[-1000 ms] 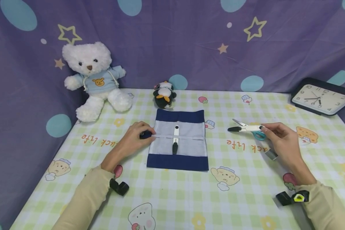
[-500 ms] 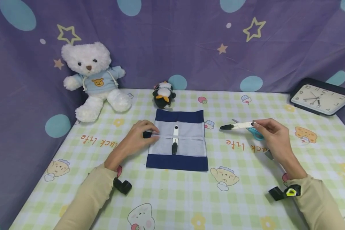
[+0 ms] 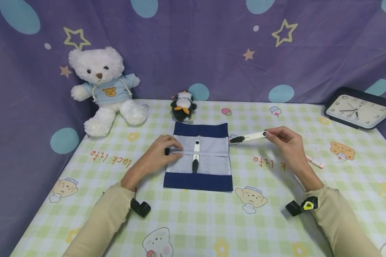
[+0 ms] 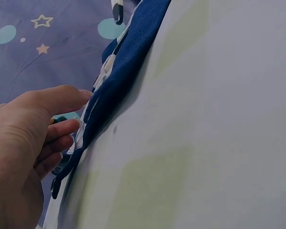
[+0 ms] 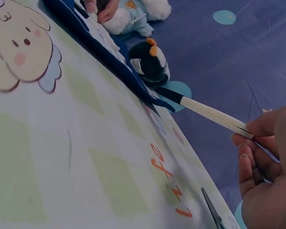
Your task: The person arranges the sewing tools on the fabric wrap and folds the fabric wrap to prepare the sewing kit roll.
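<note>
A navy-bordered cloth wrap (image 3: 211,146) with a pale grey middle lies flat on the table. A white marker with a black cap (image 3: 195,166) lies on it, where a pale strip crosses the wrap. My left hand (image 3: 157,154) rests at the wrap's left edge, thumb and fingers slightly apart and touching the cloth. My right hand (image 3: 286,144) pinches a second white marker (image 3: 252,136) by its end, with the black cap pointing left near the wrap's right edge. Scissors (image 5: 212,207) lie below the right hand in the right wrist view; the hand hides them in the head view.
A white teddy bear (image 3: 109,91) sits at the back left, with a small penguin toy (image 3: 183,106) beyond the wrap. At the back right stands a black-framed clock (image 3: 360,108). A slim pink-and-white object (image 3: 315,161) lies behind the right wrist. A purple curtain (image 3: 193,53) hangs behind.
The right hand has carried its marker left, from above the scissors to the wrap's right edge. The left hand has slid slightly right over the cloth. The wrap stays put.
</note>
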Demonstrator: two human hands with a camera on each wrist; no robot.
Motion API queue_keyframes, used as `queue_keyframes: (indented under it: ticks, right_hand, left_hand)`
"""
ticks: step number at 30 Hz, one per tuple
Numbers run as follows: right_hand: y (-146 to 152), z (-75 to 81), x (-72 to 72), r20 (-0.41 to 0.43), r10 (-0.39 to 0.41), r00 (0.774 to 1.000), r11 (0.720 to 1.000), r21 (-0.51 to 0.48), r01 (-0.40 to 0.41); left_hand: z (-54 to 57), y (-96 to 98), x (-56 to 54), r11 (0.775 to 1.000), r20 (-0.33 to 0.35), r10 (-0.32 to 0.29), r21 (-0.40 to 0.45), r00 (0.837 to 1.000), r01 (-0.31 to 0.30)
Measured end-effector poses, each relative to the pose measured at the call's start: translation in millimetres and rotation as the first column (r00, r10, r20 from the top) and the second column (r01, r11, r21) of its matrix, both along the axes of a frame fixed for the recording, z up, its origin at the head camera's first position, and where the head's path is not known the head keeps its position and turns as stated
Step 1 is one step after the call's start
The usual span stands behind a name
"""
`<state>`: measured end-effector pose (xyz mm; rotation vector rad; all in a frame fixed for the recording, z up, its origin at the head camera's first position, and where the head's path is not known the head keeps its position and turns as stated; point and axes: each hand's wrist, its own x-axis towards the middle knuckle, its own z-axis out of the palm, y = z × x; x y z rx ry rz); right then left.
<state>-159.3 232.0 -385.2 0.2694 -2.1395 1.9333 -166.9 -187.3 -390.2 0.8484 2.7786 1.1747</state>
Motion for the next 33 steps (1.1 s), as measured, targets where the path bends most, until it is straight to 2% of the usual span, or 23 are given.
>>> queue_keyframes:
  ticks: [19,33]
  right_hand:
    - [-58,-5.9,-31.3,0.047,0.063,0.997,0.996,0.052,-0.066]
    - [-96,-3.9,-42.8,0.069,0.148,0.987,0.988,0.039,-0.150]
  left_hand:
    - [-3.8,4.2,-2.9,1.000,0.042,-0.014,-0.002,0.999,0.014]
    - [-4.3,9.3,-4.4,1.000,-0.022,-0.027,-0.008,0.999,0.027]
